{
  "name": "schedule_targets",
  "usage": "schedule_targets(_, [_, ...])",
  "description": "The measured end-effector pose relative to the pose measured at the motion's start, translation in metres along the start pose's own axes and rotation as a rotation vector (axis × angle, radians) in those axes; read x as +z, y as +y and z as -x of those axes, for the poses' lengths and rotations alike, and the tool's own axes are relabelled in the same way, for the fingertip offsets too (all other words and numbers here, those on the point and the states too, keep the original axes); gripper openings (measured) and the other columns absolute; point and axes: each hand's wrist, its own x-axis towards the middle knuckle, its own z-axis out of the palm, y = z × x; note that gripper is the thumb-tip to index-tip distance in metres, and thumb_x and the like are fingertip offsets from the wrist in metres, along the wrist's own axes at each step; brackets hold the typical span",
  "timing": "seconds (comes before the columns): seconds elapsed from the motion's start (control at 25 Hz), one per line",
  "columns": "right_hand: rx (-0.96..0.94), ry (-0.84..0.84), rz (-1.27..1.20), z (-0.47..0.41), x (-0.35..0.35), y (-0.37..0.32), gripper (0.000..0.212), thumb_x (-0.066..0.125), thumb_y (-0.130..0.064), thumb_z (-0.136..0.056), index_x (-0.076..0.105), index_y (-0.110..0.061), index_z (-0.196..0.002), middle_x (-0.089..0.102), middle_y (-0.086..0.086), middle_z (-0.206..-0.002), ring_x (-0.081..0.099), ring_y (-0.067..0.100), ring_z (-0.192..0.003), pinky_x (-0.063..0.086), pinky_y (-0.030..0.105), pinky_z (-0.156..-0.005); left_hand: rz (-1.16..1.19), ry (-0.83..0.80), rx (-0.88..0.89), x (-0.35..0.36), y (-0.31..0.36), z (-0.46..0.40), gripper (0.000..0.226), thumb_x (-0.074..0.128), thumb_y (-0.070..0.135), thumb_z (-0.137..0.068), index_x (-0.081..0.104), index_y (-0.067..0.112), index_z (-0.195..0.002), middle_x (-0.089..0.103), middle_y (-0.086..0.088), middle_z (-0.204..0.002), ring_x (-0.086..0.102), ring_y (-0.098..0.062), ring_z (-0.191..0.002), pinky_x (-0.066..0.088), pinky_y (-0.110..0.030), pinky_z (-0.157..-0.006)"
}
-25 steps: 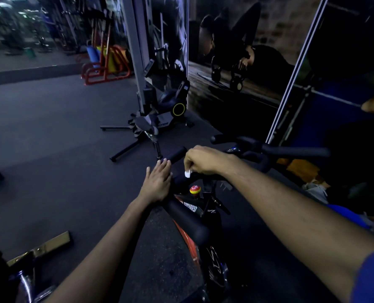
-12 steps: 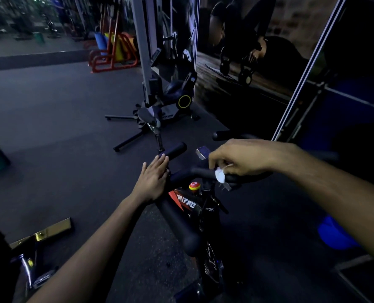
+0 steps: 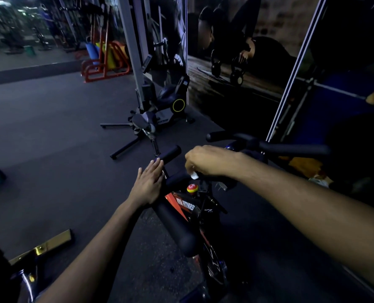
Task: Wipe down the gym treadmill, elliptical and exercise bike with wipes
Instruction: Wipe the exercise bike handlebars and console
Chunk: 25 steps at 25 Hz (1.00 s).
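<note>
My left hand rests flat on the exercise bike handlebar at frame centre. My right hand pinches a white wipe against the crossbar. The frame label reads "VIVA FITNESS".

Matt foam handlebar, glossy brass-coloured metal plate.

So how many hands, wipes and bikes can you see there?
Hands: 2, left flat on the handlebar, right pinching the wipe
Wipes: 1
Bikes: 2, near and far
Total: 5
</note>
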Motion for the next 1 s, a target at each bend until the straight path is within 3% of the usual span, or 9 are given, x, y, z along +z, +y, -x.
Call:
schedule_targets(0.2, [-0.178,-0.012,0.161,0.076,-0.028,0.018,0.015,0.060,-0.020,-0.091,0.072,-0.030,-0.092,0.055,-0.010,-0.091,0.060,0.015,-0.088,0.051,0.038,-0.070,0.020,0.004,0.009,-0.001,0.000,0.001,0.052,0.031,0.022,-0.111,0.019,0.015,-0.162,0.010,0.003,-0.170,0.000,-0.012,-0.157,-0.008,-0.041,-0.124])
schedule_targets(0.36, [-0.202,0.164,0.078,0.125,-0.033,0.036,0.015,0.067,-0.019,-0.088,0.070,-0.033,-0.085,0.056,-0.015,-0.087,0.055,0.004,-0.083,0.037,0.020,-0.063,-0.013,-0.016,-0.006,-0.003,0.002,0.001,0.054,0.032,0.022,-0.111,0.017,0.014,-0.162,0.009,0.001,-0.170,-0.001,-0.014,-0.157,-0.007,-0.044,-0.124])
schedule_targets(0.48, [-0.080,0.240,-0.092,0.145,-0.027,0.053,0.018,0.072,-0.013,-0.088,0.077,-0.029,-0.097,0.063,-0.016,-0.092,0.060,0.001,-0.084,0.046,0.020,-0.069,-0.116,-0.055,0.086,-0.008,0.012,-0.002,0.059,0.037,0.020,-0.110,0.010,0.013,-0.162,0.006,-0.001,-0.170,-0.001,-0.017,-0.157,-0.007,-0.042,-0.124])
schedule_targets(0.64, [0.262,0.433,-0.315,0.144,-0.026,0.100,0.016,0.071,-0.016,-0.091,0.078,-0.027,-0.099,0.064,-0.013,-0.089,0.063,0.002,-0.082,0.050,0.025,-0.074,0.134,-0.189,0.243,-0.002,0.067,-0.016,0.055,0.037,0.029,-0.110,0.019,0.021,-0.161,0.014,0.014,-0.164,0.004,0.001,-0.151,0.000,-0.024,-0.125])
schedule_targets(0.72, [0.359,0.390,-0.335,0.122,-0.014,0.119,0.013,0.071,-0.017,-0.091,0.079,-0.026,-0.097,0.062,-0.011,-0.087,0.064,0.006,-0.082,0.049,0.023,-0.075,0.115,-0.193,0.254,0.005,0.074,-0.021,0.053,0.034,0.039,-0.110,0.024,0.028,-0.161,0.019,0.017,-0.164,0.010,0.006,-0.149,0.007,-0.022,-0.126])
schedule_targets(0.84, [0.359,0.243,-0.341,0.083,0.011,0.131,0.012,0.070,-0.014,-0.087,0.079,-0.022,-0.091,0.060,-0.013,-0.077,0.060,0.000,-0.075,0.047,0.018,-0.073,0.066,-0.190,0.238,0.007,0.067,-0.025,0.055,0.031,0.047,-0.107,0.027,0.034,-0.160,0.025,0.015,-0.165,0.019,0.000,-0.152,0.017,-0.030,-0.126])
schedule_targets(0.92, [0.359,0.178,-0.341,0.060,0.021,0.142,0.010,0.070,-0.014,-0.084,0.077,-0.021,-0.084,0.065,-0.007,-0.075,0.062,0.006,-0.073,0.053,0.036,-0.078,0.049,-0.190,0.226,0.006,0.067,-0.024,0.053,0.031,0.046,-0.107,0.028,0.033,-0.159,0.028,0.014,-0.164,0.022,-0.005,-0.152,0.019,-0.030,-0.125])
schedule_targets(1.0, [0.368,0.091,-0.320,0.046,0.023,0.150,0.010,0.065,-0.021,-0.079,0.074,-0.025,-0.082,0.068,-0.003,-0.078,0.066,0.015,-0.076,0.055,0.044,-0.076,0.041,-0.173,0.233,0.005,0.071,-0.023,0.052,0.032,0.043,-0.108,0.029,0.032,-0.159,0.028,0.014,-0.164,0.023,-0.005,-0.152,0.017,-0.024,-0.124])
